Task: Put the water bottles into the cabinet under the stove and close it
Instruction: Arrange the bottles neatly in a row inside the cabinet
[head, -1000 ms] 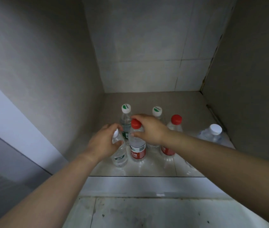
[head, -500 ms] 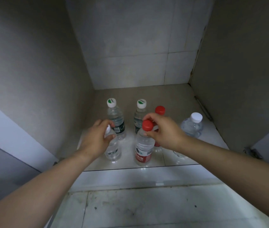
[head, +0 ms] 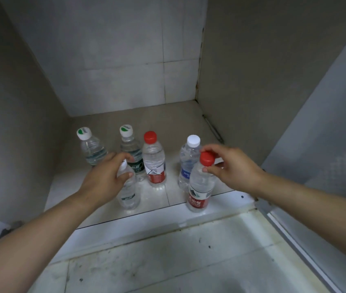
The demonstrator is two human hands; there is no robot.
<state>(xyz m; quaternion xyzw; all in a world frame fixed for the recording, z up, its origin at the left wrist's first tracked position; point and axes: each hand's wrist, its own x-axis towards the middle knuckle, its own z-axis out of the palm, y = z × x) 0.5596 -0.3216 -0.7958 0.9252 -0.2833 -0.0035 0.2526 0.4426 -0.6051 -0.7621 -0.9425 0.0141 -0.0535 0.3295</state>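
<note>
Head view, left fingers [head: 124, 177] curled round front green-label bottle [head: 128, 194], right fingers [head: 210, 169] pinching front red-capped bottle [head: 200, 187]

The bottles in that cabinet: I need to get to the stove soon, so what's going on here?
A person is setting water bottles upright in the open cabinet. The left hand grips the neck of the front left bottle; the right hand pinches the red-capped top of the front right bottle, which stands at the front edge. Four more bottles stand behind them. The door on the right is not yet closed.
</note>
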